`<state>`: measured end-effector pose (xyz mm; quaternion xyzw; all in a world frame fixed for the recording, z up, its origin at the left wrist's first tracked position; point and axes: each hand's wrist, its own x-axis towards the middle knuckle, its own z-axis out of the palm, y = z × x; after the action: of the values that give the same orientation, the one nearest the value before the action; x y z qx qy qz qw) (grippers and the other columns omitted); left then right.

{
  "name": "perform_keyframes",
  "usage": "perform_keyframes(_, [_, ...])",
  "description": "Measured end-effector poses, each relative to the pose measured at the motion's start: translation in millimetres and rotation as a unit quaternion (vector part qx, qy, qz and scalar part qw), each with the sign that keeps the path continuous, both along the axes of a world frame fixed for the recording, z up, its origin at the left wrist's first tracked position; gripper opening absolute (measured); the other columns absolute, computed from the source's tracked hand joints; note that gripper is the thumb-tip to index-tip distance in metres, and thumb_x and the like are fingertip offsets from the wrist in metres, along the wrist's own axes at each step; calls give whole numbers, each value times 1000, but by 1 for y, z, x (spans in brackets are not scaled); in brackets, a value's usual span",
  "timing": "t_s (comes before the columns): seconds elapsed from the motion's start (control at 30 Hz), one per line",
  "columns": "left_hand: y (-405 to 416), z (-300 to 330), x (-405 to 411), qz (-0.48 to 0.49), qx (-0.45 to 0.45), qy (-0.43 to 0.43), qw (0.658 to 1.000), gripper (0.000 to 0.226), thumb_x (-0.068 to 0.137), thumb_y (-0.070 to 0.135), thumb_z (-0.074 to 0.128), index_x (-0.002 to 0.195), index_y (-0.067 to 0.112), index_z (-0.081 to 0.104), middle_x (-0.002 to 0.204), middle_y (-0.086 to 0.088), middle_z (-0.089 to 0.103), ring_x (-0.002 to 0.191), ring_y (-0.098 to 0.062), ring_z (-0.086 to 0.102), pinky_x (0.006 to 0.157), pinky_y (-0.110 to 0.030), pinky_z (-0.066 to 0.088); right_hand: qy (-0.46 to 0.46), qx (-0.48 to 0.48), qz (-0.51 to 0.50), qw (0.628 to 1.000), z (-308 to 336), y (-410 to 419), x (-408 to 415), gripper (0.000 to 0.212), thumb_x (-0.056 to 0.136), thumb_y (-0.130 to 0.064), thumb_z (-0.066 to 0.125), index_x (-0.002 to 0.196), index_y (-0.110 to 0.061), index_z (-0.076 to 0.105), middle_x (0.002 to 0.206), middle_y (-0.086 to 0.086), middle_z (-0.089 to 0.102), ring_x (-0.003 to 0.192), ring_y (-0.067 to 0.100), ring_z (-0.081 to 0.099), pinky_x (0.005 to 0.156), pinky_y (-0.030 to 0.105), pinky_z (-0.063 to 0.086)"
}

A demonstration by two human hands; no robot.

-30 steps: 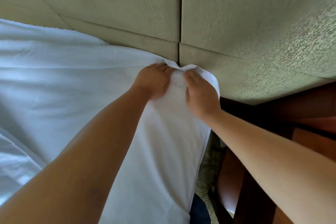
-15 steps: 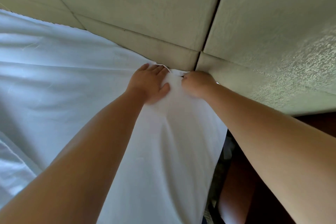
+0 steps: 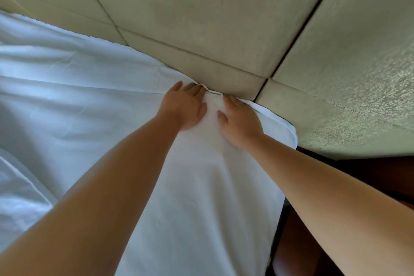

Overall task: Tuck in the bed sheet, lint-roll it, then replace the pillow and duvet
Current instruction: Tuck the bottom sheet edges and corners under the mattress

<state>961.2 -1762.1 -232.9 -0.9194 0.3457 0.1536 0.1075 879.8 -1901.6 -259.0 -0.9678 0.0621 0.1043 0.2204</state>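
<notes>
Both hands have flattened since a moment ago: left hand (image 3: 183,105) and right hand (image 3: 239,122) press, fingers straight, on the bed sheet (image 3: 201,186) at the padded headboard (image 3: 201,29) (a loose hem fold shows between them). Releasing early could let that corner spring back out.

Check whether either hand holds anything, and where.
Nothing is gripped: left hand and right hand press flat on the sheet at its headboard edge.
</notes>
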Motion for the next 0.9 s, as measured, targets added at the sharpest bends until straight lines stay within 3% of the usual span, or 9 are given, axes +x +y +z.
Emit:
perform_keyframes(0.1, [-2,-9,10,18,4,37,999,56,100,37,23,151,13,20,157,-2,24,145,-16,18,119,-33,8,80,7,-20,997,9,0,21,42,99,-33,34,132,-11,44,131,11,53,119,28,48,90,31,37])
perform_keyframes(0.2, [-5,-17,22,18,-17,57,998,53,99,33,24,148,15,31,152,-2,34,141,-15,27,118,-31,13,183,28,-38,982,9,-5,45,44,97,-38,32,126,-14,55,124,12,59,112,29,53,86,31,42])
perform_keyframes(0.27, [-6,-16,24,13,-39,67,997,49,99,31,26,144,17,38,148,-1,41,138,-16,32,117,-30,15,194,17,-45,980,6,-4,49,46,98,-42,30,124,-14,55,122,11,59,111,29,54,84,31,41])
perform_keyframes(0.37, [3,-6,24,11,-98,52,994,42,96,19,37,137,16,48,140,-3,49,130,-22,42,107,-31,29,103,-30,-59,992,2,7,32,43,100,-41,29,118,-10,54,118,11,60,110,30,54,78,33,39])
perform_keyframes(0.47, [28,8,28,-27,-169,-29,985,35,76,-4,55,108,3,67,108,-16,65,99,-36,60,72,-37,47,0,-60,-84,995,5,14,19,27,100,-27,35,105,-8,53,103,12,62,96,32,57,65,31,32])
perform_keyframes(0.53, [50,10,38,-11,-169,-90,981,23,64,-13,60,83,-2,67,82,-18,62,74,-37,62,53,-31,42,-53,-53,-85,994,10,24,23,19,96,-14,39,101,-6,55,97,14,62,91,33,56,63,32,30])
perform_keyframes(0.63, [70,17,53,154,-130,-77,976,19,89,-2,44,99,3,59,89,-12,53,88,-33,56,61,-34,39,-122,-10,12,992,18,54,46,26,90,-4,42,108,-3,61,100,14,63,96,34,56,70,36,41])
perform_keyframes(0.77, [84,16,69,264,-121,-62,955,39,96,10,37,134,16,46,110,-11,58,101,-32,55,70,-34,39,-79,41,18,996,27,95,91,32,98,-8,35,125,-6,51,123,10,56,114,26,51,91,31,37])
perform_keyframes(0.9, [94,17,85,327,-143,-52,933,33,98,16,40,131,11,45,112,-14,59,102,-34,56,69,-35,40,-45,30,-3,999,24,115,122,29,99,-10,37,126,-7,48,126,11,55,117,27,51,89,32,40])
